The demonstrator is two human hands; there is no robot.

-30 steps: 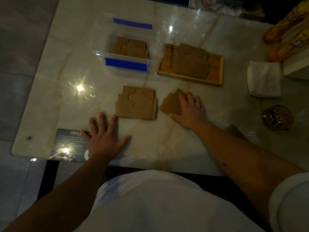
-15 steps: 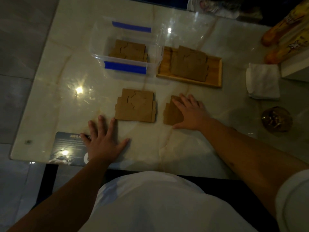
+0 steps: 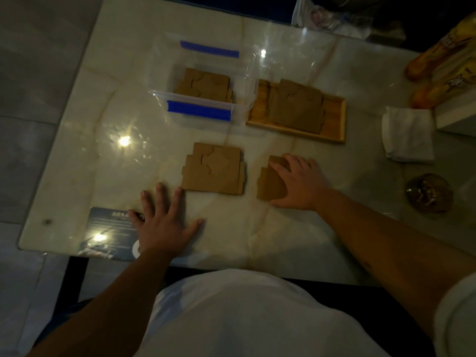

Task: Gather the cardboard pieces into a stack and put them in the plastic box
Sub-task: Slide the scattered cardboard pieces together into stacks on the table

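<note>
Right hand (image 3: 298,182): flat, fingers straight, pressing a small cardboard stack (image 3: 270,182) just right of the larger stack (image 3: 213,168). Left hand (image 3: 164,222): spread, empty, on the surface (image 3: 103,155), nearest that larger stack. Plastic box (image 3: 201,109): far side, already holding pieces.

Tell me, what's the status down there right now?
Left hand flat on table, holding nothing. Right hand pressing small cardboard stack. Plastic box holds some already. Nothing blocking.
</note>
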